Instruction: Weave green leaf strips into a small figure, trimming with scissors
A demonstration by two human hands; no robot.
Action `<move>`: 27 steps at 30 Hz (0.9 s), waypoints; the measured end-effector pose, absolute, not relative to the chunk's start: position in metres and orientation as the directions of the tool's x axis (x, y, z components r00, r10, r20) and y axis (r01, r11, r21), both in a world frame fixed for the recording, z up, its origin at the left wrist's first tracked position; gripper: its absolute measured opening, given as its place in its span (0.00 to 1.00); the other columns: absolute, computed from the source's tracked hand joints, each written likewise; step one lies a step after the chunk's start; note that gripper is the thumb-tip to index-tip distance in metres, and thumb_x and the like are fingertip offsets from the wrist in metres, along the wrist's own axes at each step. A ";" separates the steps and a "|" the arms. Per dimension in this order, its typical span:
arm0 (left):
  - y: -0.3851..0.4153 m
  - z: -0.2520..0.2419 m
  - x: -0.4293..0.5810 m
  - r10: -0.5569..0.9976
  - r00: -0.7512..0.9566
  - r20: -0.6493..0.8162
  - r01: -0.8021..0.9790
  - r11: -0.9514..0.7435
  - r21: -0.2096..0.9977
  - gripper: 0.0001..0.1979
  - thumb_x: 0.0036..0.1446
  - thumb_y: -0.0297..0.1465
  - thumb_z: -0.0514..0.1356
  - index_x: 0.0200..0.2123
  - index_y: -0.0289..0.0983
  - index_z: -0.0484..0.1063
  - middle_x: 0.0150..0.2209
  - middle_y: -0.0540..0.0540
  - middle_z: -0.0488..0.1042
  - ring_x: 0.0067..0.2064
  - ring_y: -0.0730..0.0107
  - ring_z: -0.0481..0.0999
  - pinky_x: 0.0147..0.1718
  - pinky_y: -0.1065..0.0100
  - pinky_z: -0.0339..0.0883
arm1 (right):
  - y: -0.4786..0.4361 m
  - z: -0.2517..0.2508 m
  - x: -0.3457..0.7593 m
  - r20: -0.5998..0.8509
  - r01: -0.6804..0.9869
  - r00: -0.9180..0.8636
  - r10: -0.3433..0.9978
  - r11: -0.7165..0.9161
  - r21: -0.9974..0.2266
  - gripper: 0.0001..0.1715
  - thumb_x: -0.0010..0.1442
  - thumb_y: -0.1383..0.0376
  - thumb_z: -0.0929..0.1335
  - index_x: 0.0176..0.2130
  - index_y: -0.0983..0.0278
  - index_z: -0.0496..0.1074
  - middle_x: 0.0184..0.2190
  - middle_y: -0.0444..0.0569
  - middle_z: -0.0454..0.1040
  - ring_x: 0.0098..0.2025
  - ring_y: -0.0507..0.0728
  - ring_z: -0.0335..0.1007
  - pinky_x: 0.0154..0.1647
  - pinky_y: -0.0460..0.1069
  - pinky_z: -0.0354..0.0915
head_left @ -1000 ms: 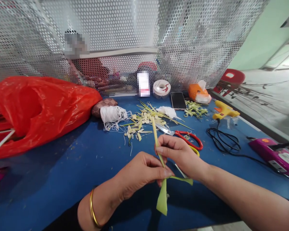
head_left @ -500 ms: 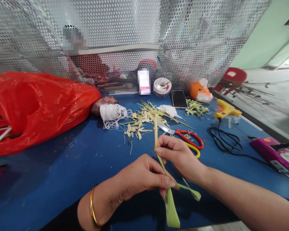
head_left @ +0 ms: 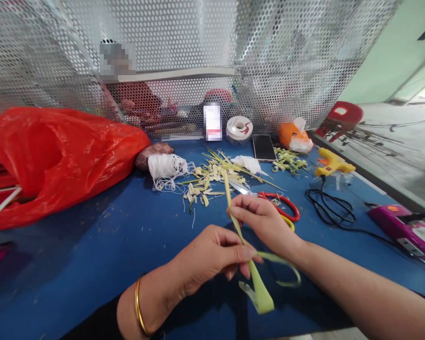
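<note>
Between my two hands runs a pale green strip of leaf (head_left: 260, 288), folded and looped at its lower end. My left hand (head_left: 226, 255), with a gold bangle at the wrist, pinches it near the middle, thumb on top. Higher up, my right hand (head_left: 258, 217) pinches the narrow, yellowish part between thumb and fingers. A thin green end curls out to the right, below my right wrist. Scissors (head_left: 283, 203) with red and yellow handles lie on the table just behind my right hand, partly hidden by it. Pale leaf scraps (head_left: 212, 177) are scattered beyond my hands.
On the blue table (head_left: 102, 255) sit a red plastic bag (head_left: 74, 151), white string (head_left: 166, 167), a ribbon roll (head_left: 239, 128), a dark phone (head_left: 264, 147), a yellow glue gun (head_left: 333, 163) and a purple power strip (head_left: 407, 229). A perforated metal screen (head_left: 170, 42) stands behind; a person is beyond it.
The looped lower end of the leaf has swung up and to the right, and the thin end now curls wider. Both hands keep their pinch, with only slight shifts.
</note>
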State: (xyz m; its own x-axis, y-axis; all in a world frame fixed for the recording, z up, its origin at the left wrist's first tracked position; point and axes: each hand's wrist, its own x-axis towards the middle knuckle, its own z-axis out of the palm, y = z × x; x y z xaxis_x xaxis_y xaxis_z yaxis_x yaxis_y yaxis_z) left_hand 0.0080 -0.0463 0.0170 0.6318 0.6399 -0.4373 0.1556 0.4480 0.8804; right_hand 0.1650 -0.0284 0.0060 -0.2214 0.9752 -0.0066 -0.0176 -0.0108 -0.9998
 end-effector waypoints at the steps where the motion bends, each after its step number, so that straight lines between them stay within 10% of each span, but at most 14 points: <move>1: -0.045 0.017 0.008 0.684 0.591 -0.427 0.108 0.458 0.882 0.16 0.53 0.41 0.62 0.31 0.34 0.81 0.23 0.47 0.74 0.19 0.79 0.61 0.19 0.74 0.49 | -0.025 0.008 0.169 0.037 0.011 -0.157 0.987 0.039 -0.999 0.09 0.56 0.60 0.69 0.33 0.64 0.69 0.26 0.42 0.68 0.28 0.50 0.65 0.31 0.47 0.63; 6: -0.035 0.022 0.000 0.857 0.402 -0.323 -0.145 0.408 0.901 0.18 0.56 0.42 0.59 0.37 0.34 0.79 0.29 0.44 0.77 0.24 0.76 0.68 0.21 0.75 0.54 | -0.026 0.025 0.187 0.367 0.274 0.114 0.923 0.326 -0.905 0.12 0.62 0.60 0.65 0.29 0.63 0.68 0.26 0.44 0.68 0.30 0.52 0.63 0.32 0.47 0.61; 13: -0.032 0.028 -0.001 0.951 0.221 -0.217 -0.136 0.250 0.958 0.13 0.48 0.33 0.67 0.39 0.35 0.80 0.28 0.48 0.75 0.25 0.77 0.68 0.22 0.75 0.57 | -0.037 0.019 0.178 0.286 0.461 -0.330 0.900 0.418 -0.783 0.17 0.63 0.58 0.65 0.26 0.63 0.67 0.22 0.42 0.66 0.25 0.51 0.61 0.26 0.45 0.58; 27: -0.037 0.018 0.008 0.976 0.060 -0.207 -0.181 0.215 0.960 0.09 0.45 0.31 0.68 0.32 0.34 0.80 0.25 0.46 0.78 0.23 0.75 0.70 0.20 0.75 0.58 | -0.051 0.013 0.166 0.486 0.537 -0.525 0.699 0.715 -0.448 0.16 0.66 0.70 0.60 0.26 0.63 0.61 0.22 0.43 0.63 0.25 0.51 0.59 0.31 0.49 0.53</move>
